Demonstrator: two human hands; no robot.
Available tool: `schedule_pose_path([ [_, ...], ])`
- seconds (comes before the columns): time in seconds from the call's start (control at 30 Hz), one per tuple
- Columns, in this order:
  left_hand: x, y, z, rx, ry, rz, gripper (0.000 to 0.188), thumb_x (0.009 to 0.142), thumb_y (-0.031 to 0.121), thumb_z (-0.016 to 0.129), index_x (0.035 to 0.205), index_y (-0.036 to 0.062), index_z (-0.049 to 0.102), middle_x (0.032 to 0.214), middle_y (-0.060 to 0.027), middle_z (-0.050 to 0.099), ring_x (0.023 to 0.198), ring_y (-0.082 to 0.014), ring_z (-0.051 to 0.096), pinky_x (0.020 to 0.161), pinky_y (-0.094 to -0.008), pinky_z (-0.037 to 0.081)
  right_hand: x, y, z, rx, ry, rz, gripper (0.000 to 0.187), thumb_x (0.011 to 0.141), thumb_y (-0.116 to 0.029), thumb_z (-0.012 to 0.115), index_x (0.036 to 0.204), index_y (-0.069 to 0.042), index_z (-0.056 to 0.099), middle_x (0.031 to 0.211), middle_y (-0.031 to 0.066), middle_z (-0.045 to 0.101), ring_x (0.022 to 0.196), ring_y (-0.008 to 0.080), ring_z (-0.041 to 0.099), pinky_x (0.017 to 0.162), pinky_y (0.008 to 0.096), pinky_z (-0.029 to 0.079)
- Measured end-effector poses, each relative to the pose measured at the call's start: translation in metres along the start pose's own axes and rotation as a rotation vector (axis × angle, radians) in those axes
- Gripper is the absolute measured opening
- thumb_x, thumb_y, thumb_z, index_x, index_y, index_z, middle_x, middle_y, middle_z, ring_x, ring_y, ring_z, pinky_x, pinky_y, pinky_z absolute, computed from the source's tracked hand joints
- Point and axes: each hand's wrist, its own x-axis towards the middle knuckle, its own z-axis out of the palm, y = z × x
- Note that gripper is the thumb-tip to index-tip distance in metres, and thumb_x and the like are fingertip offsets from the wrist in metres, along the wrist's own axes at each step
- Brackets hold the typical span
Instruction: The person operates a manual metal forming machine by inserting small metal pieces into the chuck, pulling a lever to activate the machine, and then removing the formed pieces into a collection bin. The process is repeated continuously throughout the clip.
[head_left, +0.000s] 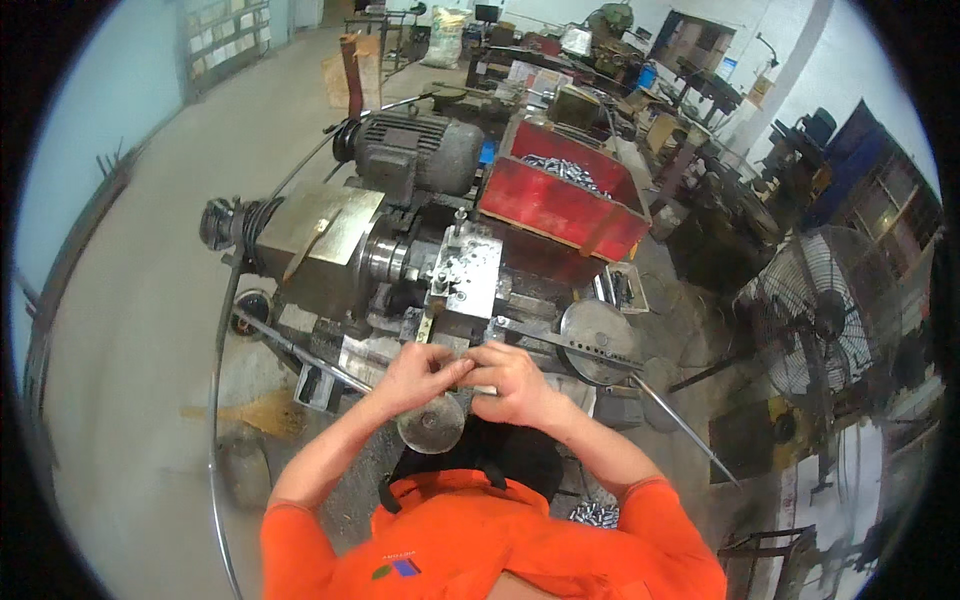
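Note:
My left hand (pixel 412 380) and my right hand (pixel 518 385) meet in front of the small lathe (pixel 370 250), thumbs and fingers pinched close together. A short, shiny metal piece (pixel 485 390) shows under the curled fingers of my right hand. What the left fingertips pinch, if anything, is hidden. Beneath my left hand is a round metal disc (pixel 432 426). Just beyond the hands lies the lathe's flat metal tool block (pixel 470 270), with the chuck (pixel 383 258) to its left.
A red bin (pixel 570 205) of small metal parts stands behind the tool block, beside an electric motor (pixel 420 150). Long lever rods (pixel 690 435) stick out right and left (pixel 300 350). At right is a large fan (pixel 815 315). More metal parts (pixel 595 514) lie low beside me.

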Motion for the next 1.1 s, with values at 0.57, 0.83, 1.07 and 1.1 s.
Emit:
schedule_pose_path([
  [0.57,-0.234,-0.117,-0.217,0.770,0.823,-0.447,0.028,0.080,0.007,0.056,0.107,-0.0014,0.057,0.066,-0.0078,0.060,0.057,-0.0136,0.058,0.054,-0.0294,0.047,0.155,0.123,0.050,-0.302,-0.284,0.393,0.022,0.055,-0.016,0.059,0.069,-0.003,0.068,0.075,0.0206,0.064,0.078,0.0352,0.064,0.074,0.0393,0.052],
  [0.83,-0.251,-0.139,-0.159,0.558,0.825,-0.681,0.045,0.074,0.019,0.071,0.109,-0.0043,0.055,0.074,-0.0172,0.062,0.066,-0.0258,0.061,0.062,-0.0368,0.048,0.150,0.128,0.056,-0.090,-0.202,0.372,0.025,0.056,-0.014,0.059,0.076,-0.007,0.072,0.079,0.0200,0.065,0.080,0.0358,0.063,0.077,0.0371,0.051],
  [1.07,-0.241,-0.149,-0.172,0.712,0.728,-0.779,0.030,0.075,0.020,0.068,0.094,-0.0024,0.059,0.076,-0.0189,0.062,0.072,-0.0334,0.061,0.065,-0.0415,0.048,0.159,0.125,0.059,-0.093,-0.324,0.342,0.033,0.055,-0.019,0.060,0.082,-0.004,0.071,0.089,0.0160,0.063,0.086,0.0342,0.060,0.076,0.0387,0.049],
  [1.1,-0.240,-0.154,-0.174,0.791,0.700,-0.792,0.028,0.075,0.020,0.066,0.092,-0.0012,0.061,0.079,-0.0207,0.064,0.075,-0.0370,0.063,0.067,-0.0437,0.049,0.157,0.126,0.057,-0.106,-0.338,0.342,0.033,0.055,-0.019,0.060,0.083,-0.004,0.071,0.089,0.0160,0.063,0.086,0.0343,0.060,0.076,0.0391,0.049],
])
